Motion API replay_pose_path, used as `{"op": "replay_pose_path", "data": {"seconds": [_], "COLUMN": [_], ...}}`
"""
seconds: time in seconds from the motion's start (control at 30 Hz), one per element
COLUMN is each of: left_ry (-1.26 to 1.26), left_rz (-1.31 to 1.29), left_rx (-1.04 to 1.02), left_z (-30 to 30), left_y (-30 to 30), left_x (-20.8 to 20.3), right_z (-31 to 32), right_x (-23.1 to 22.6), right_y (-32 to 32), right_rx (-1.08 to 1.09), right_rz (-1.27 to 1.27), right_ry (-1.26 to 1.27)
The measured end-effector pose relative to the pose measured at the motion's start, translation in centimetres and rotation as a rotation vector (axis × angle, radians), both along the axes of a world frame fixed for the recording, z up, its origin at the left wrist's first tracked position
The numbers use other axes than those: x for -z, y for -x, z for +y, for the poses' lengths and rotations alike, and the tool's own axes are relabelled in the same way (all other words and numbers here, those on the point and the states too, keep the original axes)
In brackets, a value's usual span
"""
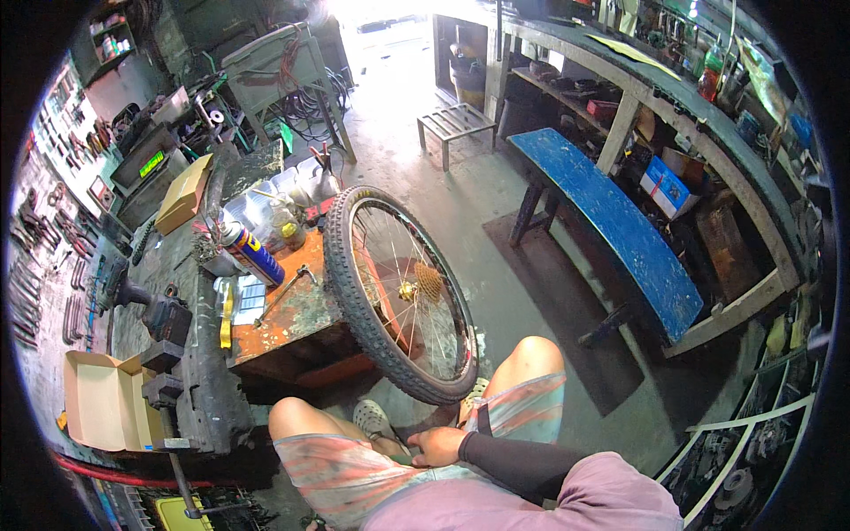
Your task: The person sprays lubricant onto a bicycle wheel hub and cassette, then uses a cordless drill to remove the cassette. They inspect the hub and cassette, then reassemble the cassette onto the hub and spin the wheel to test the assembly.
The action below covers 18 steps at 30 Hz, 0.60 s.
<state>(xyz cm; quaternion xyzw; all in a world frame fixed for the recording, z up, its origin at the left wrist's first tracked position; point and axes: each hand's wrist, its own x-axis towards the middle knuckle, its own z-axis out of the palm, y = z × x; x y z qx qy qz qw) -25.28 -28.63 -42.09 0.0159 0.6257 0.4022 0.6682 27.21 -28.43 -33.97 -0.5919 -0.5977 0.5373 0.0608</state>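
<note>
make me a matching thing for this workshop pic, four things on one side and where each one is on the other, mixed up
Things:
1. bicycle wheel
2. spray can
3. blue bench
4. open cardboard box

Places:
A. lying on the worktop beside the plastic bottles
B. far left, next to the vise
C. standing upright in front of the knees
D. right side, along the wooden shelves

Pairs: 1-C, 2-A, 3-D, 4-B

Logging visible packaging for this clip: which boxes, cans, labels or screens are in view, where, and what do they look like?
Spray can: lying on the orange bench, blue and yellow, red cap.
Closed cardboard box: far bench end, flat, tan.
Open cardboard box: left of the vise, tan, flaps open.
Blue and white box: under the right workbench.
Small screen: left machine, green glow.
</note>
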Motion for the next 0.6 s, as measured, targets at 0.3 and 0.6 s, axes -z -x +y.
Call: {"op": "replay_pose_path", "data": {"seconds": [0.3, 0.6], "left_ry": [0.051, -0.009], "left_rz": [-0.001, 0.058], "left_rx": [0.008, -0.410], "left_z": [0.1, -3.6], "left_y": [-1.1, -0.3], "left_x": [-0.8, -2.9], "right_z": [0.3, 0.6], "right_x": [1.2, 0.6], "right_y": [0.1, -0.3], "right_rx": [-0.048, -0.070], "right_rz": [-0.031, -0.047], "right_ry": [-0.065, 0.013]}}
